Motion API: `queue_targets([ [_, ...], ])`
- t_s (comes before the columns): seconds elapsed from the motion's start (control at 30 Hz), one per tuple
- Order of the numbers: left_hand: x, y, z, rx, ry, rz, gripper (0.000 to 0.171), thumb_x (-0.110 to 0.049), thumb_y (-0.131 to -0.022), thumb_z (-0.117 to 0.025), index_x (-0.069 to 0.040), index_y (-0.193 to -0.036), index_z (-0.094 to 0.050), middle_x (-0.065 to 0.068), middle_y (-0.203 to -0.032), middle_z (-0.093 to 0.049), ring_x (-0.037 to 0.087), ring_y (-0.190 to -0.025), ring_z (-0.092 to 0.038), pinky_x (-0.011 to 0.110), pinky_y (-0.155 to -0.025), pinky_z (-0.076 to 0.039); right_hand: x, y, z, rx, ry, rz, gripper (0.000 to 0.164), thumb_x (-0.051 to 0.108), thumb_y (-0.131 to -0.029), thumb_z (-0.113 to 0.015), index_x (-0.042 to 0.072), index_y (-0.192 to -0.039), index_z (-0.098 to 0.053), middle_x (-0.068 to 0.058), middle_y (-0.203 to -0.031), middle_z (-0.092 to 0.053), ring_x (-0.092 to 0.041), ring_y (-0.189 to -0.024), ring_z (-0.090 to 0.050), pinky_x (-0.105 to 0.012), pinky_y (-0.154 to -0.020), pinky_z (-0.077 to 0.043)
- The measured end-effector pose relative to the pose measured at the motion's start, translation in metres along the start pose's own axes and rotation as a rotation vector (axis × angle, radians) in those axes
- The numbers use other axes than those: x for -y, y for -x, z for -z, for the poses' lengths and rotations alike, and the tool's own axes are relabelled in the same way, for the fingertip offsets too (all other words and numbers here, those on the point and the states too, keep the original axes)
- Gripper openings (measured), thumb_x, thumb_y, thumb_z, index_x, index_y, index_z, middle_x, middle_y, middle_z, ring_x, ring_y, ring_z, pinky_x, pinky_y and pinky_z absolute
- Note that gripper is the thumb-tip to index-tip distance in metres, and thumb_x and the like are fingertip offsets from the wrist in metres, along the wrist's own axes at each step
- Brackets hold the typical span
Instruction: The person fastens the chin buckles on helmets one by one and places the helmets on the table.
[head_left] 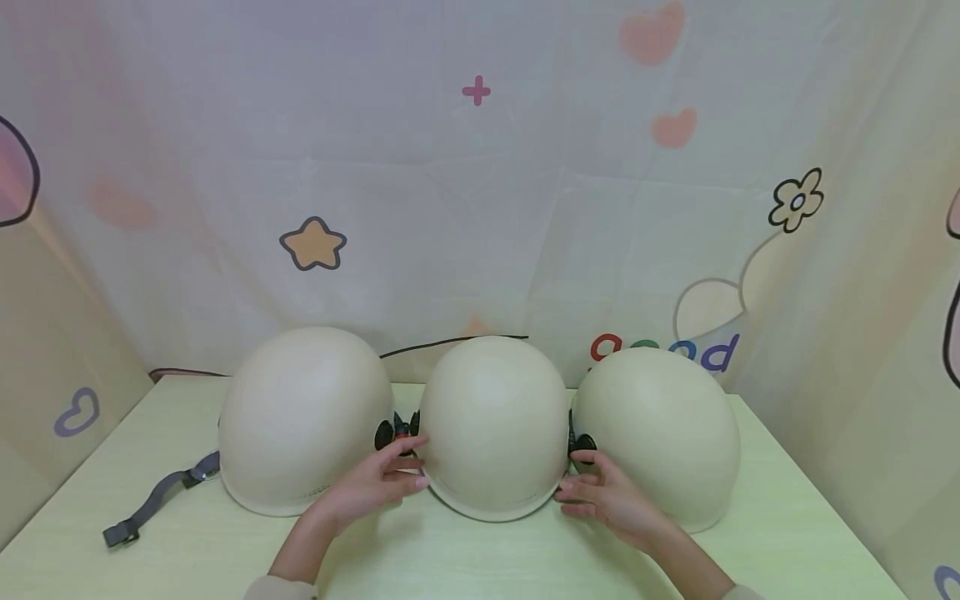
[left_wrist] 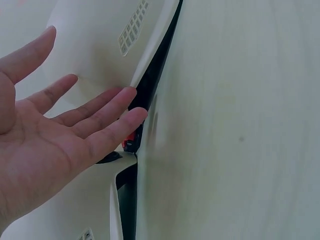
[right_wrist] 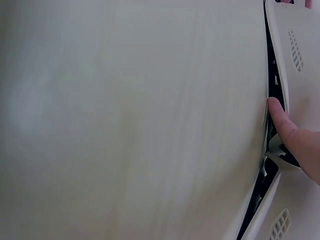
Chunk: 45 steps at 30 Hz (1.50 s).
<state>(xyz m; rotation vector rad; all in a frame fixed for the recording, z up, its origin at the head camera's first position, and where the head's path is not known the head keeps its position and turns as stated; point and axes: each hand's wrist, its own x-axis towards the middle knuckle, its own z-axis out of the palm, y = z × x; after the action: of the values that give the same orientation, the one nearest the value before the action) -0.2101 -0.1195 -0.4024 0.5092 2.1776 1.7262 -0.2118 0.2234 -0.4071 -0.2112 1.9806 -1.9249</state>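
Note:
Three cream helmets stand in a row on the table, domes up. The middle helmet (head_left: 495, 425) sits between my two hands. My left hand (head_left: 367, 483) is at its left edge, fingers extended and spread; in the left wrist view the palm (left_wrist: 45, 145) shows with nothing held. On the other side my right hand (head_left: 618, 504) has its fingertips at the middle helmet's lower right rim, fingers fairly straight. Black side fittings (head_left: 402, 432) fill the gap by the left helmet (head_left: 307, 425). Another black fitting (head_left: 582, 447) lies by the right helmet (head_left: 660, 433).
A dark grey strap (head_left: 157, 500) with a buckle trails from the left helmet onto the pale table (head_left: 420, 567). Behind the table hangs a printed cloth backdrop (head_left: 480, 208), with cloth walls on both sides.

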Motion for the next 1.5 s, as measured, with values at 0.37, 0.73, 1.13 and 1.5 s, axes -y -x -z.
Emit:
queue_targets([
  [0.37, 0.0, 0.003, -0.001, 0.005, -0.039, -0.047, 0.067, -0.024, -0.088, -0.062, -0.015, -0.144, -0.027, 0.017, -0.145, -0.024, 0.039, -0.127, -0.032, 0.053, -0.095, -0.035, 0.001, 0.002, 0.0, 0.028, -0.032, -0.004, 0.065, 0.001, -0.09, -0.054, -0.01, -0.135, -0.008, -0.024, -0.108, -0.047, -0.028, -0.099, -0.057, -0.043, -0.088, -0.045],
  [0.73, 0.0, 0.003, -0.005, 0.011, -0.049, -0.051, 0.071, -0.026, -0.086, -0.065, -0.018, -0.145, -0.026, 0.017, -0.148, -0.019, 0.039, -0.125, -0.035, 0.055, -0.092, -0.037, -0.002, 0.002, 0.003, 0.058, -0.116, -0.001, 0.064, -0.002, -0.09, -0.052, -0.008, -0.134, -0.006, -0.02, -0.105, -0.05, -0.028, -0.098, -0.058, -0.044, -0.089, -0.044],
  [1.13, -0.006, 0.001, -0.007, 0.004, -0.083, -0.073, 0.072, -0.027, -0.085, -0.066, -0.018, -0.144, -0.026, 0.015, -0.146, -0.023, 0.038, -0.126, -0.032, 0.054, -0.093, -0.036, 0.0, 0.002, 0.004, 0.076, -0.142, 0.01, 0.063, -0.002, -0.09, -0.051, -0.008, -0.134, -0.005, -0.019, -0.105, -0.048, -0.026, -0.096, -0.057, -0.044, -0.089, -0.044],
  [1.5, -0.023, -0.014, -0.005, -0.135, -0.108, -0.055, 0.084, -0.03, -0.08, -0.071, -0.029, -0.146, -0.02, 0.012, -0.149, -0.016, 0.035, -0.132, -0.024, 0.056, -0.1, -0.026, 0.018, 0.004, -0.003, 0.065, -0.213, 0.127, 0.063, -0.008, -0.087, -0.052, -0.007, -0.133, -0.009, -0.018, -0.104, -0.048, -0.028, -0.097, -0.059, -0.043, -0.09, -0.043],
])
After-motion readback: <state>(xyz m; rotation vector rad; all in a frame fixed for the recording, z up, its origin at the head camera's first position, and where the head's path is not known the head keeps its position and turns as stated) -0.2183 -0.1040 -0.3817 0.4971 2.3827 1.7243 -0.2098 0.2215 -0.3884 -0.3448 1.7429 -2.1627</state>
